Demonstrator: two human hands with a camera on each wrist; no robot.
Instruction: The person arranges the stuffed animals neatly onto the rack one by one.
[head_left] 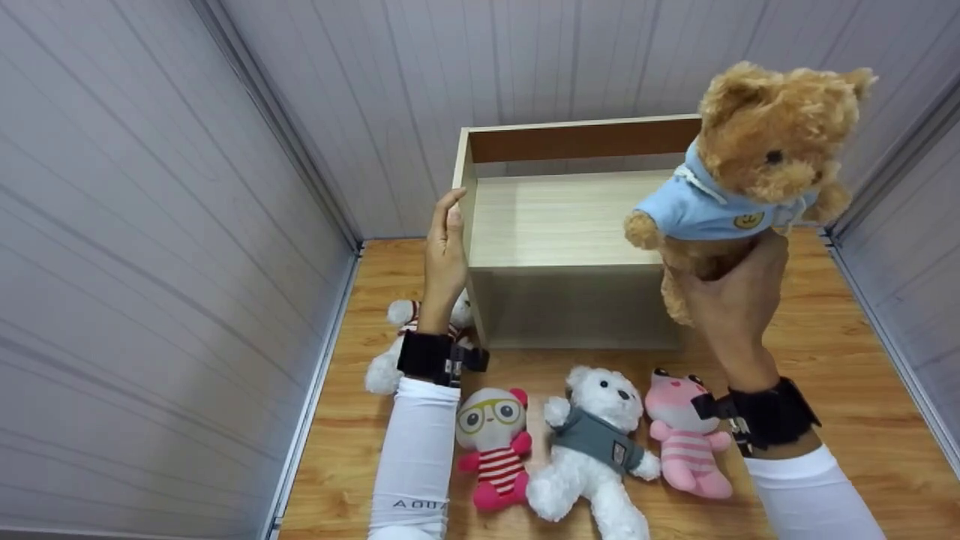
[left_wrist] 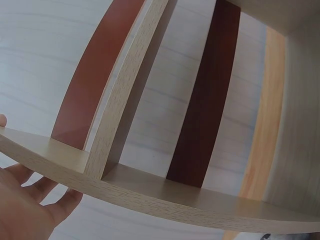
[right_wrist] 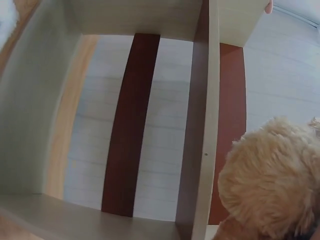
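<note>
Gripping the brown teddy bear (head_left: 757, 150) round its lower body, my right hand (head_left: 731, 300) has its fingers curled about the plush and lifts the toy upright, just in front of the right end of the wooden shelf unit (head_left: 562, 217) and about level with its top board. I judge I hold it low on the body so the head and blue hoodie stay free and the toy can go in upright. From the right wrist view only the bear's fuzzy head (right_wrist: 272, 180) shows, with the shelf's open compartments and brown back strips beyond it.

My left hand (head_left: 445, 247) lies flat against the left side panel of the shelf unit, fingers straight and closed on nothing; from the left wrist view the palm (left_wrist: 25, 205) sits just under the panel's edge. That looks like a steadying touch, keeping the light unit from sliding on the floor.

Four more toys lie on the wooden floor (head_left: 840, 352) in front of the shelf unit: a striped white plush (head_left: 386, 360) at its left corner, partly behind my forearm, then a doll with yellow glasses (head_left: 493, 442), a white bear in a grey top (head_left: 592, 450), and a pink plush (head_left: 686, 442) toward the right.
</note>
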